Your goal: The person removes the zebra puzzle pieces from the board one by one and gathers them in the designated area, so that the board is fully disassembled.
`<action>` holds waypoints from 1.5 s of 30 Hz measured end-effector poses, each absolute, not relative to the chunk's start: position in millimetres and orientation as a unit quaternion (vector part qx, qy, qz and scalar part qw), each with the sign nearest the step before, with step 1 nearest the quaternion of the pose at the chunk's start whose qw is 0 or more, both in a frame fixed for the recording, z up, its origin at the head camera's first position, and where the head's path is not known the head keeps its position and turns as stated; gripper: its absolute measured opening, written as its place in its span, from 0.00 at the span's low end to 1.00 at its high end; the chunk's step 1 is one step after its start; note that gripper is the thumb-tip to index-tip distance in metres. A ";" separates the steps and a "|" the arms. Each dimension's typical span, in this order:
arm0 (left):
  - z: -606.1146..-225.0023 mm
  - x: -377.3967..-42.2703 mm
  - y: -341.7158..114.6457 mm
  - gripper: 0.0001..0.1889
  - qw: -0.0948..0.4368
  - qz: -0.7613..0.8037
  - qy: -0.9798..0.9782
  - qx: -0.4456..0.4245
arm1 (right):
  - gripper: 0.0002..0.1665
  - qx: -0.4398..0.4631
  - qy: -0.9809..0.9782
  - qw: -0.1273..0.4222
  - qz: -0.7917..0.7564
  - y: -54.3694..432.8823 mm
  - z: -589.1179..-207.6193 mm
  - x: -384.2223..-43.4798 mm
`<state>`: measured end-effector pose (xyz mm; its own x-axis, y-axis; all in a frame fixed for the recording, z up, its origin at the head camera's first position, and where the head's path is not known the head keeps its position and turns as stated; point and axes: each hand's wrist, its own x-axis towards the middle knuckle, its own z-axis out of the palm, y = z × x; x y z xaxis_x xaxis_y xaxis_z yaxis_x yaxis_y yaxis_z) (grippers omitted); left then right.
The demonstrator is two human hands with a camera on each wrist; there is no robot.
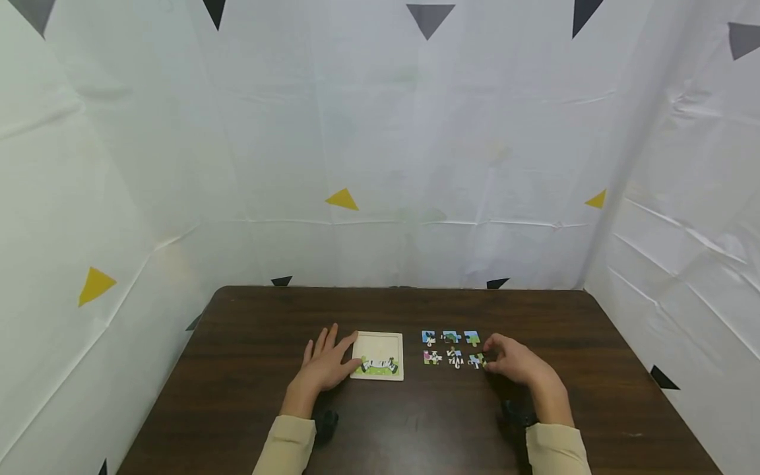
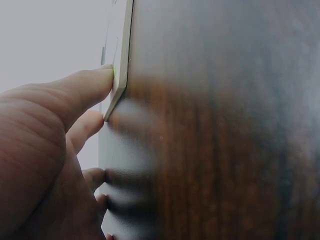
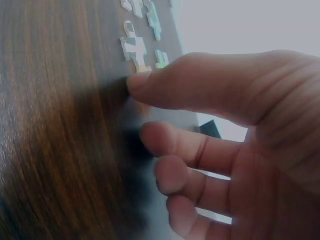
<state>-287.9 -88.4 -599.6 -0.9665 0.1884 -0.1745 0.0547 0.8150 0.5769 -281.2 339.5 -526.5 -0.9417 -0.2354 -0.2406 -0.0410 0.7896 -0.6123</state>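
A square wooden puzzle board (image 1: 377, 343) lies on the table, its lower strip filled with green grass and zebra legs. My left hand (image 1: 323, 366) is at its left side, with straight, spread fingers. Its thumb touches the board's edge (image 2: 123, 55) and the forefinger lies by the far left corner. Loose jigsaw pieces lie to the right in two rows, among them a blue and green piece (image 1: 472, 338). My right hand (image 1: 519, 361) is beside the lower right piece (image 1: 475, 360), fingers loosely bent. The thumb is at a piece (image 3: 134, 47); the forefinger is mostly hidden there.
The dark brown wooden table (image 1: 415, 429) has its far edge against a white cloth backdrop (image 1: 386, 145) with grey, black and yellow triangles. White cloth also hangs at both sides. A dark band (image 1: 518, 414) is on the right wrist.
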 end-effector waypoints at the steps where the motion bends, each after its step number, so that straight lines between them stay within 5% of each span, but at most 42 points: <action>1: -599.4 -287.6 -88.4 0.38 0.112 0.297 0.946 0.064 | 0.20 -0.075 0.932 0.156 -0.318 339.5 -526.6 -281.3; 45: -598.9 -287.6 -88.2 0.38 0.114 0.296 0.946 0.068 | 0.16 -0.093 0.918 0.100 -0.372 321.5 -528.8 -289.7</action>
<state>-287.6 -88.2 -598.9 -0.9646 0.1959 -0.1765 0.0606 0.8161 0.5747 -289.7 321.5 -528.8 -0.9627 -0.2448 -0.1150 -0.0957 0.7061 -0.7016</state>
